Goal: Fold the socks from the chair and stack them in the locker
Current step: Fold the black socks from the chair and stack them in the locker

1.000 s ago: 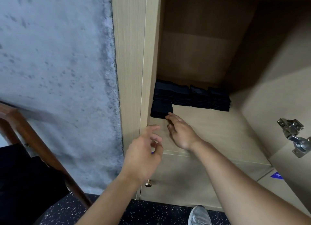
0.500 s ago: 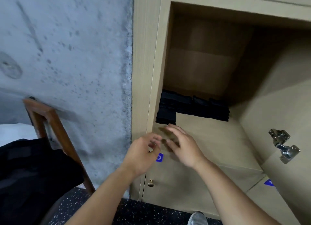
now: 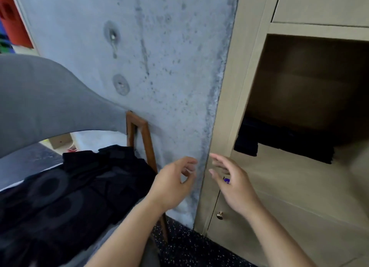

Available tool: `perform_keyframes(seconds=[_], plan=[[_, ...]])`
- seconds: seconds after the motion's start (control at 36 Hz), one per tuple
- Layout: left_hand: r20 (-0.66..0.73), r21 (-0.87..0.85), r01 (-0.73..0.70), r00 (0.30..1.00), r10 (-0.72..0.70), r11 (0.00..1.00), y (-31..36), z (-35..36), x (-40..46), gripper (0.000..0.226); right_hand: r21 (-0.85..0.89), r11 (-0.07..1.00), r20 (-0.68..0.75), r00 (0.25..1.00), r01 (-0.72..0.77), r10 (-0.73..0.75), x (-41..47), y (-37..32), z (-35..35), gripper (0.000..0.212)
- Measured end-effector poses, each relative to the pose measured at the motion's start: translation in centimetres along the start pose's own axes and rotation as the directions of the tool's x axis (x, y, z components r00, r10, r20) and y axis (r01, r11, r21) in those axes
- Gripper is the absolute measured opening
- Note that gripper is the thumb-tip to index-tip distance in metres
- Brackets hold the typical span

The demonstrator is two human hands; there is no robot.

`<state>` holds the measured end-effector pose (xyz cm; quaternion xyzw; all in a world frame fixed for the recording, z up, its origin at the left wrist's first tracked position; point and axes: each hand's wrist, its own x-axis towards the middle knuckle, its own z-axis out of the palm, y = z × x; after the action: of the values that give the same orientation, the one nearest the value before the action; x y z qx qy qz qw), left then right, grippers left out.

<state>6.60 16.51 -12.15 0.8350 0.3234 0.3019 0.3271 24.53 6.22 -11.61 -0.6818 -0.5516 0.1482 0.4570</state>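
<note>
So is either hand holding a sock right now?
No: the left hand and right hand both hang with loosely curled fingers and nothing in them, between the chair's sock pile and the locker.

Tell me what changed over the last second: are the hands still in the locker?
No. The right hand drew back out of the locker, off the folded socks, and now hangs empty beside the left hand. The view swung left toward the sock pile on the chair. The stacked socks stayed put; both hands hold nothing.
</note>
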Motion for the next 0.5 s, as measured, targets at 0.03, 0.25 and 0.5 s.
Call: perform_keyframes(seconds=[0.03, 0.25, 0.5], plan=[[-0.016, 0.001, 0.013, 1.000, -0.013, 1.000, -0.3, -0.4, -0.5, 0.031, 0.007, 1.000, 0.014, 1.000, 0.005, -0.005, 0.0, -0.3, 0.6, 0.041], [-0.151, 0.026, 0.110, 0.983, -0.105, 0.994, -2.9, -4.7, -3.6, 0.030, 0.050, 0.996, 0.141, 0.986, 0.080, -0.086, -0.2, -3.1, 5.0, 0.042], [-0.405, 0.169, 0.305, 0.888, -0.217, 0.937, -10.1, -12.5, -5.5, 0.029, 0.075, 0.992, 0.183, 0.976, 0.104, -0.116, 0.8, -4.2, 8.8, 0.041]])
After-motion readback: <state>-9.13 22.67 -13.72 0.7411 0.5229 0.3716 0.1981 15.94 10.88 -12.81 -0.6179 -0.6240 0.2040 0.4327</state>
